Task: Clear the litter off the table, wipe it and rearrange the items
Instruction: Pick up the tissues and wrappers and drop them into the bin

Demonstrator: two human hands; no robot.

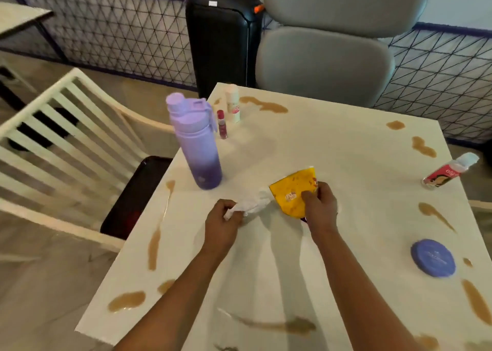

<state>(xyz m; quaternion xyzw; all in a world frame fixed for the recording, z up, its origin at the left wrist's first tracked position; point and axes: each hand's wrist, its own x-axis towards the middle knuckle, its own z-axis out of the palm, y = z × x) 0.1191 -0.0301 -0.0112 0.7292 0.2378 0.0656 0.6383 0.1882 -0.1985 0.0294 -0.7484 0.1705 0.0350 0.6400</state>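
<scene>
Your left hand (222,219) grips a crumpled white tissue (253,204); your right hand (318,204) pinches the yellow wrapper (291,191) just beside it, above the stained surface (319,143).

The square white bench (332,151) is blotched with tan-brown spill stains (127,300), and on it stand a tall plastic water bottle (195,143) shading from pale lilac down to deep violet and a flat round periwinkle-blue lid (433,258). A crinkled yellow snack wrapper (291,191) carries brown specks and a small white label, beside a crumpled white tissue (250,204). Further back: a slim red-capped tube (221,124), a white bottle with pink print (233,103) — and a red-labelled clear bottle (447,173), a grey padded chair (327,44), a cream slatted chair (66,137), and black triangle-patterned mesh fencing (106,31).
</scene>
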